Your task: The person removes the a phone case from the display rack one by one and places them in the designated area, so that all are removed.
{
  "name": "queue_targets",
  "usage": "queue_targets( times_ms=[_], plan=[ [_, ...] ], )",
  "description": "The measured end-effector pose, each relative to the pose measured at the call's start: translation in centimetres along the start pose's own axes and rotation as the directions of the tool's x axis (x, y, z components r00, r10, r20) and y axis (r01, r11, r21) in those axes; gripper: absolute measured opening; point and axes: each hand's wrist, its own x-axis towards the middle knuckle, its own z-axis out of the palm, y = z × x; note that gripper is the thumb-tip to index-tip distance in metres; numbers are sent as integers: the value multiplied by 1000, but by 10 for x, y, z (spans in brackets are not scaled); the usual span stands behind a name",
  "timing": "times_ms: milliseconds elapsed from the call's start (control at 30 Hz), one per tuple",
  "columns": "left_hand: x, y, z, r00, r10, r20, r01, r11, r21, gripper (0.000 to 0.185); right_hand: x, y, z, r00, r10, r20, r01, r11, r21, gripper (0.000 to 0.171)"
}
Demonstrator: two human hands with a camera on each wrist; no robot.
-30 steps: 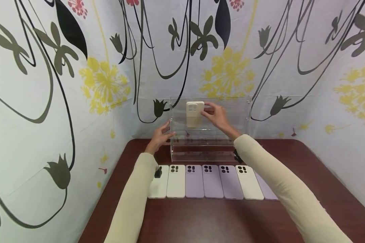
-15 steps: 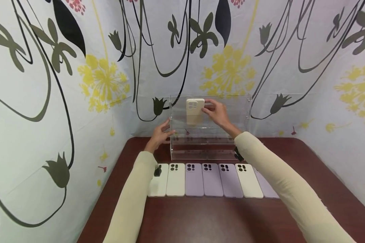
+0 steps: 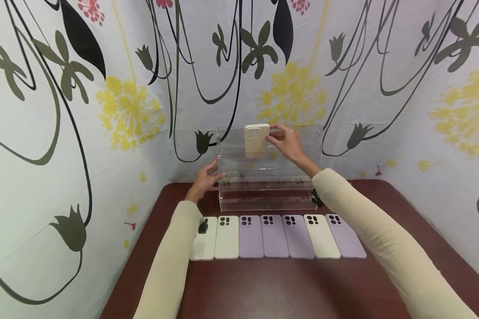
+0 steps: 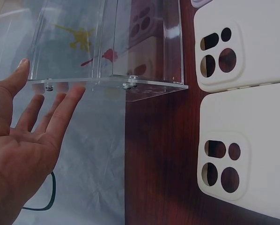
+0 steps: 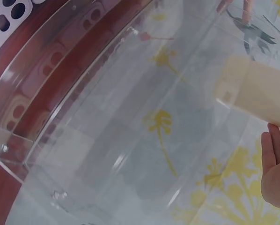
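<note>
My right hand point(image 3: 288, 142) pinches a cream phone case point(image 3: 256, 141) by its right edge, holding it upright at the top tier of a clear acrylic display stand point(image 3: 268, 204). Part of the case shows through the clear plastic; in the right wrist view the case point(image 5: 259, 91) is blurred. At the stand's left side is my left hand point(image 3: 204, 179). The left wrist view shows that hand point(image 4: 34, 140) with fingers extended, its fingertips at the side panel point(image 4: 154, 85).
A row of white and lavender phone cases point(image 3: 276, 237) lies flat on the dark red table point(image 3: 263, 288), just in front of the stand. Floral-printed cloth point(image 3: 207, 44) hangs behind and at both sides. A black wrist camera point(image 3: 203, 226) overlaps the leftmost case.
My right hand has raised the cream case a little, so its lower edge is farther above the shelf line. The left hand stays at the stand's side. The head view has shifted slightly.
</note>
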Motion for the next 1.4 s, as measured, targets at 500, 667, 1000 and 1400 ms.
queue_targets(
  times_ms=[500, 667, 1000, 1400],
  plan=[
    [-1, -1, 2, 1000, -20, 17, 20, 1000, 4, 76, -9, -14, -49, 1000, -5, -22, 4, 999, -48, 39],
    [-2, 1, 4, 999, -22, 37, 21, 1000, 14, 77, -15, -11, -67, 999, 10, -39, -13, 996, -83, 40],
    [-4, 1, 0, 1000, -14, 28, 13, 1000, 20, 77, -30, 9, -101, 999, 9, -54, -18, 987, -159, 43],
    [-4, 1, 0, 1000, -18, 22, 17, 1000, 11, 76, -72, 57, -153, 997, 55, -48, -64, 973, -224, 55]
  ],
)
